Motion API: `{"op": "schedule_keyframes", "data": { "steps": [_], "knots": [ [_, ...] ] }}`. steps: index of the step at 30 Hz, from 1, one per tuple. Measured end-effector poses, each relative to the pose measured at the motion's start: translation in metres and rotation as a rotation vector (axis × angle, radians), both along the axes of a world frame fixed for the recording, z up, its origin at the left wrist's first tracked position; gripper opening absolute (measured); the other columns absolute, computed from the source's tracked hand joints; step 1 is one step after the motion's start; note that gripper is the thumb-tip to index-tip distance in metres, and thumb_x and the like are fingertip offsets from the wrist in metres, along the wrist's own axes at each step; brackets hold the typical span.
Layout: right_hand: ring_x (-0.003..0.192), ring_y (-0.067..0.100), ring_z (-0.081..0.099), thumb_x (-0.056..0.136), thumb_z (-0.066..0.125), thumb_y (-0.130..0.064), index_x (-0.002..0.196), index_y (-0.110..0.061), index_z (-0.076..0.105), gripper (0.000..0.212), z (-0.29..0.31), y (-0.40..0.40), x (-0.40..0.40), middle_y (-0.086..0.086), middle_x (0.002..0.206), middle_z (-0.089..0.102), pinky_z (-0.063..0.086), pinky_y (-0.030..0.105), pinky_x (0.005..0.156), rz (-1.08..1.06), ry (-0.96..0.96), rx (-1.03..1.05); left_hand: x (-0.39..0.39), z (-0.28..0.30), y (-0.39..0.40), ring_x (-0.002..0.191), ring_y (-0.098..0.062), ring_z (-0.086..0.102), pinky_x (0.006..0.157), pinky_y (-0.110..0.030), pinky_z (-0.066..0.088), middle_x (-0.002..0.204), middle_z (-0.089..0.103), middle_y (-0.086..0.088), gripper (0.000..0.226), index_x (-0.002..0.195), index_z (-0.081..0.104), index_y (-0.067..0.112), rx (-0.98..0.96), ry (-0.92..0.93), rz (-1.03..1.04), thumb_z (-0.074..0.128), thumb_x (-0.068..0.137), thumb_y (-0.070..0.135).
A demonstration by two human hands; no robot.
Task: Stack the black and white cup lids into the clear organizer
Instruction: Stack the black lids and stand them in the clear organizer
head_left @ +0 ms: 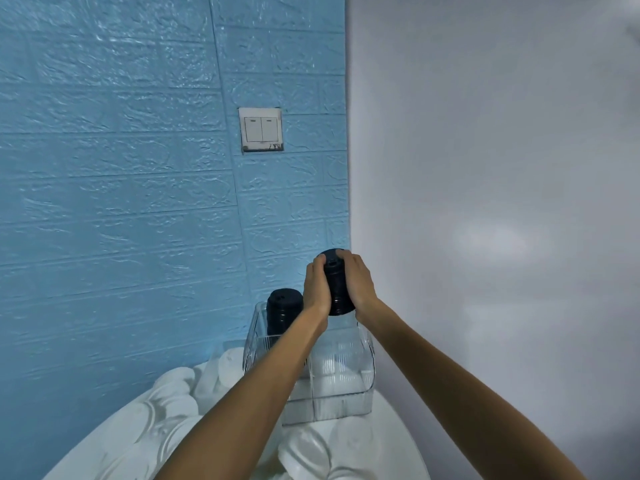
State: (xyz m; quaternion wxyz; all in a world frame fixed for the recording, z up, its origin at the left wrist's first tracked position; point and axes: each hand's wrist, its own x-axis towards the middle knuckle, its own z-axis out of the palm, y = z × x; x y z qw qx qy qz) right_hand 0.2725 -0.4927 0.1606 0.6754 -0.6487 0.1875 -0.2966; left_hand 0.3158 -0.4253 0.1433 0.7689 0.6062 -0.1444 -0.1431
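Gripping a stack of black lids (337, 287) above the clear organizer (341, 375), both hands' fingers (349, 259) clamped around it, should lower it straight beside the other stack (284, 310).

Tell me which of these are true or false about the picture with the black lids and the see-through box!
1. Both hands hold one stack of black lids. True: the left hand and right hand grip it from either side.
2. The clear organizer holds no black lids at all. False: another black stack already stands in its back left part.
3. The held stack is above the organizer. True.
4. The wall with the light switch is red. False: it is blue.
5. The held stack rests on the white cloth. False: it is up in the air.
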Motion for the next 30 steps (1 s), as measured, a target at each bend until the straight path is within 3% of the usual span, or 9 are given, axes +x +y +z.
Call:
{"op": "schedule_keyframes", "data": {
  "steps": [11,17,20,24,30],
  "knots": [
    [0.098,0.019,0.071,0.093,0.052,-0.055,0.116,-0.034,0.065,0.033,-0.048,-0.016,0.032,-0.003,0.110,0.070,0.056,0.033,0.074,0.033,0.085,0.057,0.030,-0.043,-0.011,0.106,-0.022,0.070,0.101,-0.049,0.054,0.113,0.074,0.000,0.068,0.122,0.065,0.035,0.069,0.046,-0.006,0.046,0.073,0.077],
    [0.096,0.023,0.073,0.076,0.054,-0.065,0.111,-0.033,0.068,0.050,-0.057,-0.021,0.047,0.001,0.107,0.073,0.061,0.044,0.085,0.070,0.081,0.071,0.041,-0.048,-0.013,0.108,-0.023,0.069,0.102,-0.049,0.054,0.115,0.072,-0.001,0.071,0.126,0.063,0.034,0.111,0.062,-0.015,0.045,0.074,0.079],
    [0.094,0.026,0.074,0.069,0.054,-0.065,0.108,-0.031,0.070,0.054,-0.057,-0.025,0.054,0.004,0.106,0.075,0.061,0.048,0.087,0.065,0.095,0.089,0.046,-0.049,-0.018,0.102,-0.026,0.072,0.095,-0.048,0.057,0.110,0.073,-0.006,0.061,0.121,0.064,0.031,0.142,0.088,-0.028,0.046,0.082,0.075],
    [0.094,0.026,0.074,0.074,0.052,-0.060,0.109,-0.030,0.070,0.049,-0.060,-0.025,0.054,0.004,0.105,0.075,0.061,0.046,0.085,0.032,0.106,0.099,0.058,-0.054,-0.023,0.097,-0.029,0.074,0.090,-0.051,0.060,0.104,0.075,-0.010,0.076,0.114,0.068,0.030,0.198,0.085,-0.023,0.040,0.066,0.082],
    [0.103,0.025,0.069,0.099,0.038,-0.053,0.127,-0.021,0.060,0.048,-0.052,-0.025,0.047,0.011,0.120,0.068,0.055,0.035,0.074,0.107,0.167,0.068,0.055,-0.041,-0.013,0.098,-0.028,0.070,0.062,-0.034,0.054,0.114,0.070,-0.015,0.061,0.136,0.054,0.018,0.252,0.091,-0.063,0.031,0.102,0.063]
  ]
}}
